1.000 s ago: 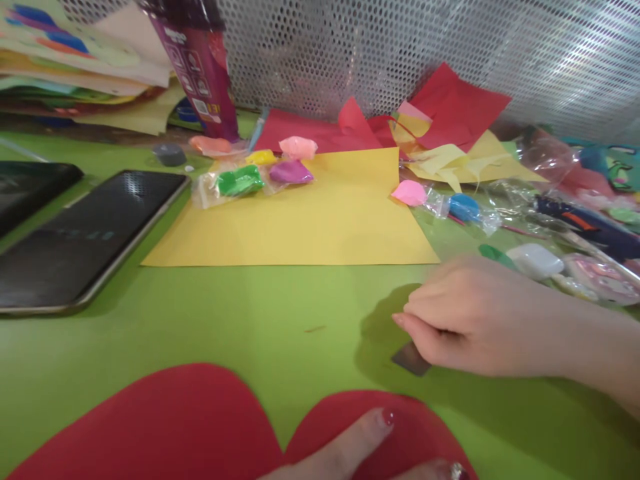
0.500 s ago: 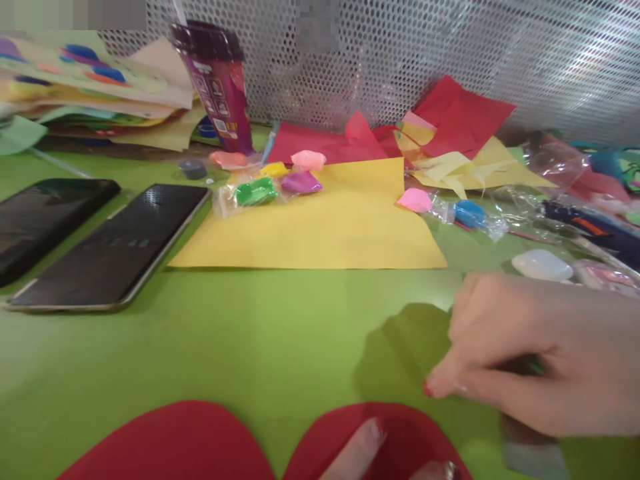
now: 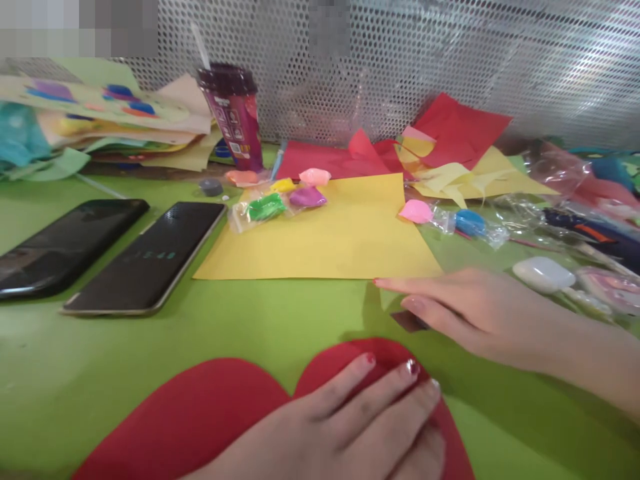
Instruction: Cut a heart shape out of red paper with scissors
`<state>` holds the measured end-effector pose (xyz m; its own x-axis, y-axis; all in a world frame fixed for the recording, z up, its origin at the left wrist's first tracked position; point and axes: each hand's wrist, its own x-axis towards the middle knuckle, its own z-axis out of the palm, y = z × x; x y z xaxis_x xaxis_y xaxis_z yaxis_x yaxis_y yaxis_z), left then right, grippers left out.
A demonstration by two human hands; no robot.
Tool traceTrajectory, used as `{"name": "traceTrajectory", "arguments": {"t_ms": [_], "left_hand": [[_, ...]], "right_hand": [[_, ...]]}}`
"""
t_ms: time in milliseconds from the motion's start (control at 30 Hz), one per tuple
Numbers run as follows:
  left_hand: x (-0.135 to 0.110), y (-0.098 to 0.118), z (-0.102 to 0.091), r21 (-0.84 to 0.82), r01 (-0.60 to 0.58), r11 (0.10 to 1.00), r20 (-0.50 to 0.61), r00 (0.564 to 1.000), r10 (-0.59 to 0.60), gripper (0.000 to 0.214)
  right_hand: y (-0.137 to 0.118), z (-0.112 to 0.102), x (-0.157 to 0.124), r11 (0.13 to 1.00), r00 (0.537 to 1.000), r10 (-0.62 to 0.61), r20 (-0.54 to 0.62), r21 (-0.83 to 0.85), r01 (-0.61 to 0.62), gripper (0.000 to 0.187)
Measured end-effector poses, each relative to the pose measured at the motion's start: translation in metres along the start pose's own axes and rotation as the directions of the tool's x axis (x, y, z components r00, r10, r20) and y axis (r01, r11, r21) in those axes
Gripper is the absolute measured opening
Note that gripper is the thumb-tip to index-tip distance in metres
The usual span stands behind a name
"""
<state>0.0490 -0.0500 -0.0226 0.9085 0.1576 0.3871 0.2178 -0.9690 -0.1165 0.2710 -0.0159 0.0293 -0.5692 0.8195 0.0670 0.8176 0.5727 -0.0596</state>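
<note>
A red heart-shaped paper (image 3: 200, 413) lies on the green table at the near edge. My left hand (image 3: 350, 427) rests flat on the heart's right lobe, fingers stretched out and slightly apart. My right hand (image 3: 475, 310) reaches in from the right, just beyond the heart and at the near corner of a yellow sheet (image 3: 330, 240). Its index finger points left, and the thumb presses a small dark flat piece (image 3: 407, 322) against the other fingers, low over the table. What that piece is I cannot make out.
Two dark phones (image 3: 150, 257) (image 3: 65, 243) lie at the left. Behind them are a paper stack (image 3: 100, 127) and a purple cup (image 3: 235, 113). Bagged clay lumps (image 3: 264, 207) (image 3: 416, 211), red and yellow scraps (image 3: 450, 140) and a white case (image 3: 544, 273) crowd the back and right.
My right hand has swung back left and up, toward the yellow sheet's corner, with the dark piece. My left hand has slid further onto the red heart. The view has tilted up.
</note>
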Motion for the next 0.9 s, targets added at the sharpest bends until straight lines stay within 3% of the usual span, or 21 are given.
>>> {"name": "traceTrajectory", "arguments": {"t_ms": [133,267,367,500,600,700,800,900], "left_hand": [[0.0,0.001,0.004,0.048,0.098,0.994,-0.183,0.979,-0.088,0.03],[-0.004,0.006,-0.002,0.099,0.088,0.991,-0.147,0.986,-0.073,0.029],[-0.005,0.005,-0.004,0.099,0.106,0.989,-0.094,0.991,-0.097,0.03],[-0.001,0.002,-0.007,0.034,0.159,0.987,-0.105,0.982,-0.154,0.029],[0.003,0.0,-0.011,-0.043,0.188,0.981,-0.065,0.98,-0.191,0.026],[0.006,-0.003,-0.014,-0.086,0.194,0.977,-0.013,0.981,-0.196,0.023],[0.004,-0.005,-0.014,-0.069,0.171,0.983,-0.017,0.985,-0.172,0.021],[0.0,-0.005,-0.007,-0.034,0.164,0.986,-0.052,0.985,-0.165,0.022]], "right_hand": [[0.007,0.014,0.0,0.997,0.997,0.05,-0.055,0.061,-0.047,0.041],[0.007,0.021,0.001,0.995,0.986,0.094,-0.135,0.047,-0.089,0.044],[0.006,0.018,0.0,0.994,0.987,0.105,-0.118,0.014,-0.104,0.042],[0.006,0.005,-0.002,0.997,1.0,-0.025,0.016,0.078,0.023,0.035],[0.008,-0.001,-0.002,0.992,0.995,-0.059,0.086,0.113,0.049,0.026],[0.013,-0.001,0.0,0.99,0.991,-0.134,0.023,0.046,0.133,0.024],[0.015,0.0,0.0,0.958,0.96,-0.265,-0.094,-0.136,0.251,0.032],[0.013,0.001,-0.004,0.93,0.955,-0.286,-0.083,-0.266,0.255,0.037]]}}
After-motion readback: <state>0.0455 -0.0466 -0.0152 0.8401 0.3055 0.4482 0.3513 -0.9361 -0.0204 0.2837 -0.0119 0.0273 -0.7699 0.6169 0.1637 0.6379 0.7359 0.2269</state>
